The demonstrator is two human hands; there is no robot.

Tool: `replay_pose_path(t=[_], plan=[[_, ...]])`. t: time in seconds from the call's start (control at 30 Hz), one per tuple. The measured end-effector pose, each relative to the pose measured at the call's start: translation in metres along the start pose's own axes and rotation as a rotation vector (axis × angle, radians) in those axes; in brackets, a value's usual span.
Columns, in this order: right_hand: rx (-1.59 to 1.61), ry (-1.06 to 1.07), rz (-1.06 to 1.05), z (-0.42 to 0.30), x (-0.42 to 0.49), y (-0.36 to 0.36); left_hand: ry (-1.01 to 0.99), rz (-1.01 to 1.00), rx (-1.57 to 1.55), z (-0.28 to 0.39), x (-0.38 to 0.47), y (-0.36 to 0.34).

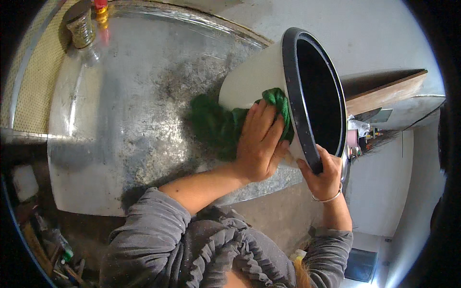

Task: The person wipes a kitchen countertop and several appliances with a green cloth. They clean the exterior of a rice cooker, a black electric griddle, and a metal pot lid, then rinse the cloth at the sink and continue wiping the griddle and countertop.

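A white round-walled bin [252,75] with a black rim [291,72] lies tipped on a worn metal-topped table [144,108]. Its mouth faces right, and the inside is too dark to make out. With fingers spread, my left hand [261,144] presses a bunched green cloth [219,126] to the outer wall, close below the rim. The cloth's loose end trails left and looks blurred. On the near side, my right hand [324,169] grips the rim, thumb outside and fingers over the edge. A bangle circles that wrist.
A glass jar [82,30] and a red-and-gold object [102,14] stand at the far left corner. A wooden board [389,91] leans at right, near a pink container [353,138] and small items. Clutter, including a plastic bottle [65,248], lies on the floor, lower left.
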State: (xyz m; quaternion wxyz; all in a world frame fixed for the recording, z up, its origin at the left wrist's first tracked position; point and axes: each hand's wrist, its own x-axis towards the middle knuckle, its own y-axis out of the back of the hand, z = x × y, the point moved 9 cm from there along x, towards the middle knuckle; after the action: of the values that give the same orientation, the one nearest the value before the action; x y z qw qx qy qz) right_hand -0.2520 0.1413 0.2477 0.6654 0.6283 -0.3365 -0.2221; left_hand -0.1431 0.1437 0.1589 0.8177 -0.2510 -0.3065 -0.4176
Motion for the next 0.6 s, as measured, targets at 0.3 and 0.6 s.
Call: replay_pose_path(t=[0.3, 0.6], plan=[[0.025, -0.039, 0.026, 0.01, 0.005, -0.002, 0.876, -0.244, -0.165, -0.194, -0.018, -0.012], [0.002, -0.043, 0.019, 0.013, 0.003, -0.003, 0.37, -0.105, -0.282, -0.08, 0.048, -0.024]])
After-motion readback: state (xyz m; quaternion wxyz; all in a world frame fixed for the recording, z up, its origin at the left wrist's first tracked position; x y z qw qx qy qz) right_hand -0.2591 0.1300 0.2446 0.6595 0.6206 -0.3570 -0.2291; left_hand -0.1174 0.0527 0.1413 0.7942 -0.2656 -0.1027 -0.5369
